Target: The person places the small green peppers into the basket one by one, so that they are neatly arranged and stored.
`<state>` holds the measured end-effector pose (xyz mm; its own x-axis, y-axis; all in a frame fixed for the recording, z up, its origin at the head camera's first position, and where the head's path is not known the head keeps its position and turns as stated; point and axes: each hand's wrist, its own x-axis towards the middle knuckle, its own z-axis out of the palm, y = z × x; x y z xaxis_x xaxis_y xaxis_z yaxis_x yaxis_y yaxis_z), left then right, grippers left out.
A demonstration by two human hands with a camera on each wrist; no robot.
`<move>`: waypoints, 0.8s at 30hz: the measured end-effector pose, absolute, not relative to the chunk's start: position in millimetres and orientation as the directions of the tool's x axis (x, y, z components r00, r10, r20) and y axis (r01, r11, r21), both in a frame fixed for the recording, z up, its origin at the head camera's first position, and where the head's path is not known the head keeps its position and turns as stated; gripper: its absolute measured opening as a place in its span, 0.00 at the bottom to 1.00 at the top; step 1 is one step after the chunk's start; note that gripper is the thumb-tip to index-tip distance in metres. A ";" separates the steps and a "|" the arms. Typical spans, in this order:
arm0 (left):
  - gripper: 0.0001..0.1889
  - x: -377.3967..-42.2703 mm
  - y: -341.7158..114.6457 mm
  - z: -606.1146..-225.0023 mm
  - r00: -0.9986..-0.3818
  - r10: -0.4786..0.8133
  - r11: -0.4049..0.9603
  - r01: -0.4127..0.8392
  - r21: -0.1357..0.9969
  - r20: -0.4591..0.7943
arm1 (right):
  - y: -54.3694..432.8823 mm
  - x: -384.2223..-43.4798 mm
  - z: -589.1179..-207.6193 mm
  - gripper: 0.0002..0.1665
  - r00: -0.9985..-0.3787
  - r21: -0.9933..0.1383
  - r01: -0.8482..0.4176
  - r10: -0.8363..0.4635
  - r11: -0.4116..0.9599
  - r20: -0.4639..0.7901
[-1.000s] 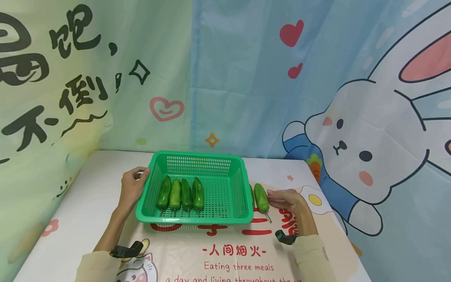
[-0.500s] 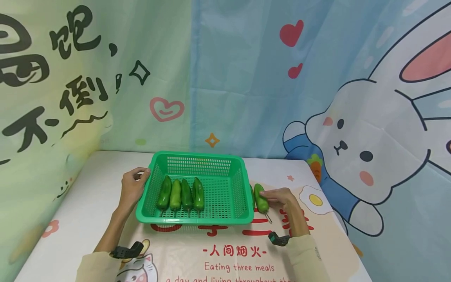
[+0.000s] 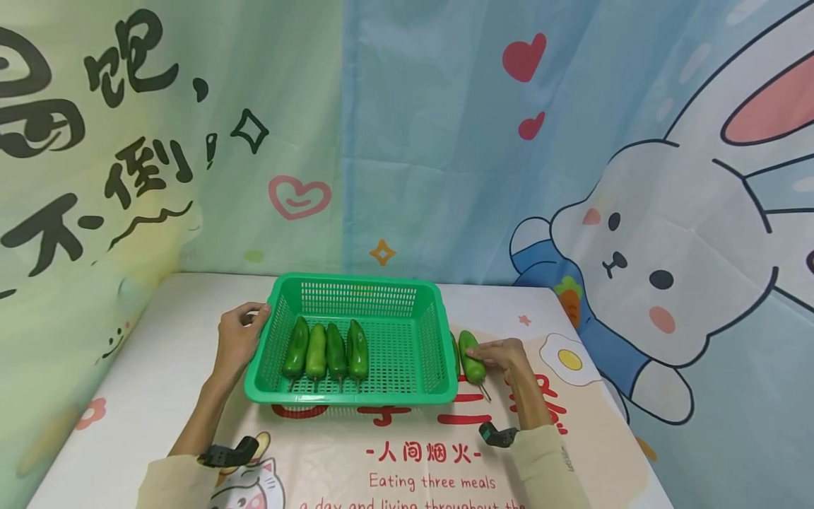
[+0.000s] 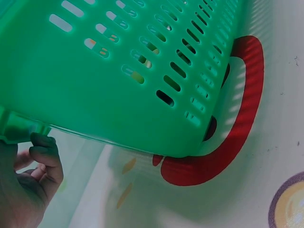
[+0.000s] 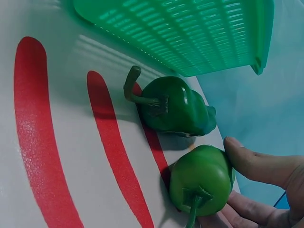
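Note:
A green plastic basket (image 3: pixel 391 353) holds several green peppers (image 3: pixel 316 351) lined up side by side on its left half. My left hand (image 3: pixel 240 338) grips the basket's left rim; the left wrist view shows its fingers (image 4: pixel 46 152) curled at the rim's edge. To the right of the basket, my right hand (image 3: pixel 510 353) has its thumb and fingers around a light green pepper (image 5: pixel 202 175), stem toward me. A darker green pepper (image 5: pixel 173 104) lies between that one and the basket, mostly hidden behind the basket in the head view.
The table (image 3: pixel 203 304) has a printed cover with red and black lettering and cartoon figures. A fabric backdrop (image 3: pixel 432 141) with a cartoon rabbit hangs behind and around the table. Both wrists wear black straps with small devices (image 3: pixel 499 435).
My right hand has moved left from beside the light green pepper onto it, its thumb and fingers coming around it. The left hand and the basket have stayed in place.

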<state>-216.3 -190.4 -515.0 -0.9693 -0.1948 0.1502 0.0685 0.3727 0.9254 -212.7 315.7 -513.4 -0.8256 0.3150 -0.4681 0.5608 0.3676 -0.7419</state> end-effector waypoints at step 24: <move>0.21 -215.9 -188.8 -514.0 -0.968 -0.200 0.382 0.062 0.922 0.148 | 329.5 -220.4 -527.8 0.19 -0.775 -0.791 0.609 0.170 -0.061 -0.609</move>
